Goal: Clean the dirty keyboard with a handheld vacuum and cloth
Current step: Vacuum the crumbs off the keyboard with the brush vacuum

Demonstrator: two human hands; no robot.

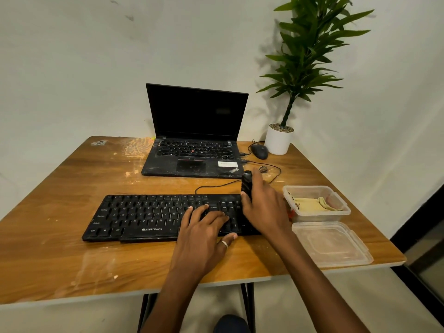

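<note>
A black keyboard [144, 217] lies across the middle of the wooden table [72, 260], its cable running back toward the laptop. My left hand [204, 231] rests flat on the keyboard's right half, fingers spread over the keys. My right hand [264, 207] grips a small black handheld vacuum [246, 182] upright at the keyboard's far right end. Inside a clear plastic box [336, 212] to the right of the keyboard lies a yellow cloth [310, 204].
An open black laptop [192, 150] stands behind the keyboard. A black mouse [259, 151] and a white potted plant [278, 140] sit at the back right. The box's clear lid [331, 243] lies near the table's right front corner.
</note>
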